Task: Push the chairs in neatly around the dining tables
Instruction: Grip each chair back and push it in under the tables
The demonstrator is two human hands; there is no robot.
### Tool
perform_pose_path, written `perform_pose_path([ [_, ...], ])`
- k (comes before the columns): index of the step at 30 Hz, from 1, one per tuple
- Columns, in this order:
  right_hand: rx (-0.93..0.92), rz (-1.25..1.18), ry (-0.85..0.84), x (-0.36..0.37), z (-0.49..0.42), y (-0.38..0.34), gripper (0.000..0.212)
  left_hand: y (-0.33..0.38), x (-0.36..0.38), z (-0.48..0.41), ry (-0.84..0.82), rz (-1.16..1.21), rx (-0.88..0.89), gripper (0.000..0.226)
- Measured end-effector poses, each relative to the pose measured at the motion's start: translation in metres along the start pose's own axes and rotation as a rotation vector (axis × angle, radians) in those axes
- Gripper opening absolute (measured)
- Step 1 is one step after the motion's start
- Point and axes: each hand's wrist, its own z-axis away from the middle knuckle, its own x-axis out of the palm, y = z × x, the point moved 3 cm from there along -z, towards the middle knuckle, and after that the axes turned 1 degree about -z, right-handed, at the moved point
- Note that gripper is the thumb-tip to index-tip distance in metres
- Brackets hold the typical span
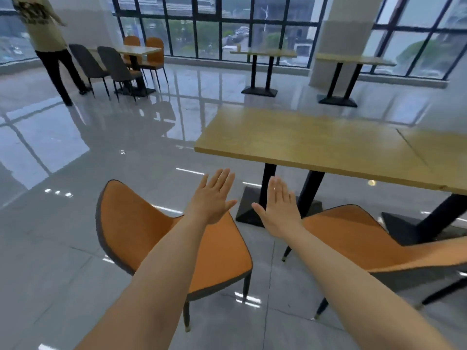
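Two orange chairs stand pulled out from a wooden dining table (303, 140) on black legs. The left chair (141, 228) sits left of the table, turned sideways, its back to the left. The right chair (353, 236) is partly under the table's near edge. My left hand (212, 198) is stretched out flat above the left chair's seat, fingers apart, holding nothing. My right hand (280, 205) is held flat over the gap between the two chairs, also empty. Neither hand touches a chair.
A person (50, 46) walks at the far left beside another table (136, 50) with grey and orange chairs. Two bare tables (262, 54) (353, 60) stand by the windows, with a white pillar (346, 39) between. Glossy tiled floor (101, 137) spreads to the left.
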Motion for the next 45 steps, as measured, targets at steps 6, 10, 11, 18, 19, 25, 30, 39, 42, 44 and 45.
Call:
perform_pose_path([
  [6, 0.248, -0.008, 0.031, 0.024, -0.03, -0.039, 0.077, -0.04, 0.02, -0.058, -0.022, 0.012, 0.258, 0.068],
  [10, 0.436, -0.029, 0.097, 0.039, -0.037, -0.082, 0.077, -0.074, 0.036, -0.078, -0.023, 0.008, 0.451, 0.067],
  [11, 0.489, -0.062, 0.11, 0.043, -0.035, -0.096, 0.077, -0.083, 0.039, -0.076, -0.031, -0.005, 0.504, 0.067],
  [18, 0.679, -0.183, 0.179, 0.076, -0.021, -0.207, 0.078, -0.177, 0.059, -0.054, -0.029, -0.039, 0.674, 0.067],
  [19, 0.691, -0.199, 0.169, 0.081, -0.019, -0.223, 0.077, -0.19, 0.061, -0.048, -0.034, -0.034, 0.689, 0.067],
  [25, 0.71, -0.234, 0.176, 0.105, -0.013, -0.297, 0.078, -0.26, 0.074, -0.013, -0.048, -0.05, 0.719, 0.067],
  [30, 0.664, -0.249, 0.141, 0.138, -0.007, -0.357, 0.083, -0.314, 0.093, 0.015, -0.098, -0.073, 0.745, 0.073],
  [39, 0.626, -0.234, -0.035, 0.18, -0.026, -0.42, 0.098, -0.379, 0.121, 0.019, -0.192, -0.175, 0.799, 0.105],
  [42, 0.626, -0.272, -0.072, 0.191, -0.046, -0.421, 0.105, -0.386, 0.134, -0.002, -0.214, -0.194, 0.801, 0.105],
  [44, 0.628, -0.288, -0.062, 0.196, -0.062, -0.42, 0.108, -0.392, 0.148, -0.018, -0.241, -0.231, 0.803, 0.101],
  [45, 0.632, -0.287, -0.056, 0.199, -0.069, -0.42, 0.108, -0.395, 0.157, -0.025, -0.262, -0.252, 0.803, 0.097],
])
